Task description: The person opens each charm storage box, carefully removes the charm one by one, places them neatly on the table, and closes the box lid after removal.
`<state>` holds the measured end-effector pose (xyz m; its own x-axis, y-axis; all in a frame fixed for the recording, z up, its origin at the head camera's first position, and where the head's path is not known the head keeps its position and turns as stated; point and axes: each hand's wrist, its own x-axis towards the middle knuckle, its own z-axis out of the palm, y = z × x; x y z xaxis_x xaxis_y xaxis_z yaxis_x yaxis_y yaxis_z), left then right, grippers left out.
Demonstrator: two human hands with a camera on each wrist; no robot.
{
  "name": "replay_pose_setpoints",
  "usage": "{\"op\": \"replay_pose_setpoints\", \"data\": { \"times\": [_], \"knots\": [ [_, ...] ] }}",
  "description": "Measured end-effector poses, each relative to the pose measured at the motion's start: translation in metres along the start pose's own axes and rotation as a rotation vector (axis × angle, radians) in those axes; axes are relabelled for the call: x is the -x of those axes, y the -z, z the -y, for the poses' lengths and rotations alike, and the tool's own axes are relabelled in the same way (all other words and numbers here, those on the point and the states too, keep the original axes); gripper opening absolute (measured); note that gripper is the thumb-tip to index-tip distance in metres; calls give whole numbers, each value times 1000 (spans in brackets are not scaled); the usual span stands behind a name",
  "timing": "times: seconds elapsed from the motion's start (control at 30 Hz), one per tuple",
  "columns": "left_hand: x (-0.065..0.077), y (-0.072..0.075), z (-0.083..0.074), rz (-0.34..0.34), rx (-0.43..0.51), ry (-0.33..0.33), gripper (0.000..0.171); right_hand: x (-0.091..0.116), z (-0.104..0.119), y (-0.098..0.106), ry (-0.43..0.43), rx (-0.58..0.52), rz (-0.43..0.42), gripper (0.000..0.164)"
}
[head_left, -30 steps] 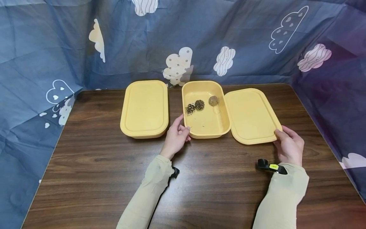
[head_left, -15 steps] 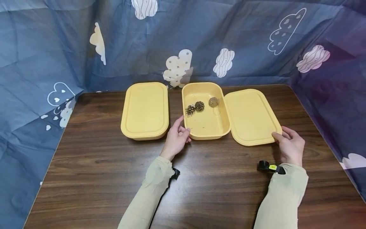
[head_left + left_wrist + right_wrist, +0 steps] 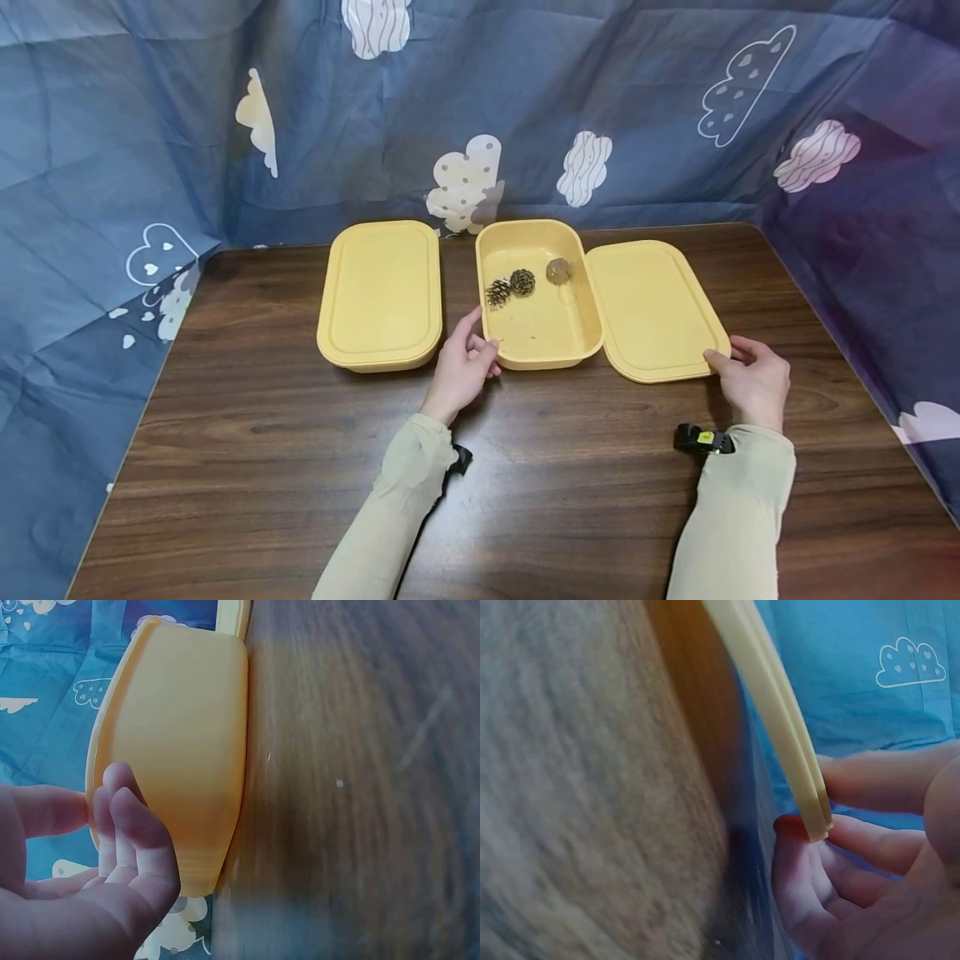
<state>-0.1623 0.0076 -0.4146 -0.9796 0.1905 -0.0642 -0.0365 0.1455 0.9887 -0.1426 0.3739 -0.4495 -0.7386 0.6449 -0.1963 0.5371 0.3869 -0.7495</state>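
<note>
In the head view an open yellow plastic box stands mid-table. Two pine cones lie inside on the left, and a round brown ball-like thing lies further right. My left hand grips the box's near left corner, thumb at the rim and other fingers by the outer wall. A yellow lid lies against the box's right side. My right hand pinches its near right corner; in the right wrist view the lid edge sits between thumb and fingers, off the table at that corner.
A second yellow box with its lid on stands left of the open one. Both boxes are on a brown wooden table. Blue cloth with cloud prints hangs behind and at the sides.
My right hand has shifted slightly left with the lid's near right corner. The left hand keeps its hold on the open box. The whole head view has tilted a little.
</note>
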Motion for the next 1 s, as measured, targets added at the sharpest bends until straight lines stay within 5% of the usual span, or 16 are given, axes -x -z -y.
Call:
{"op": "replay_pose_setpoints", "data": {
  "times": [0.23,0.67,1.0],
  "knots": [
    [1,0,-1,-1,0,-10,60,2,0,4,105,151,84,68],
    [1,-1,1,-16,-10,0,60,4,-2,-3,128,180,64,66],
    [-16,-4,35,-20,-2,-3,64,4,1,-6,100,178,68,67]
  ]
}}
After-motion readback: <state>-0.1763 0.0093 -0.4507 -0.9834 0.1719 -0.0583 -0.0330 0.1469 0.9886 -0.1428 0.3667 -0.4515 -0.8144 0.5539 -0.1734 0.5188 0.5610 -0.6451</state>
